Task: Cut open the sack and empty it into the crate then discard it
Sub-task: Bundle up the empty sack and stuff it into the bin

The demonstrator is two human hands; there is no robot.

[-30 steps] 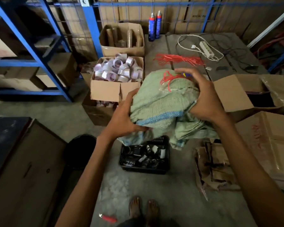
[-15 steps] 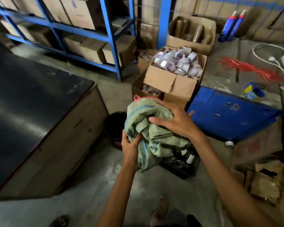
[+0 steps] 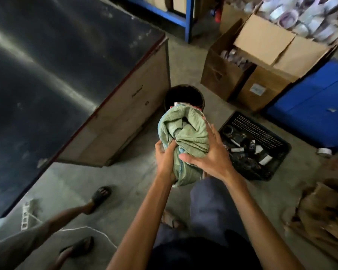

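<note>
The green woven sack (image 3: pixel 185 133) is crumpled into a bundle and held between both hands above the floor. My left hand (image 3: pixel 165 156) grips its lower left side and my right hand (image 3: pixel 209 154) presses on its right side. Just beyond the bundle stands a black round bin (image 3: pixel 183 95), its near rim hidden by the sack. The black plastic crate (image 3: pixel 256 145) sits on the floor to the right of my hands, holding several dark parts and small white rolls.
A large dark-topped wooden box (image 3: pixel 113 114) fills the left. Cardboard boxes (image 3: pixel 261 61) with tape rolls and a blue cabinet (image 3: pixel 310 108) stand at the right. Another person's leg and sandal (image 3: pixel 100 195) are at lower left. Torn cardboard (image 3: pixel 324 215) lies at lower right.
I have turned left and down, carrying the bundled sack from over the crate to just in front of the black bin. Both hands have stayed on it.
</note>
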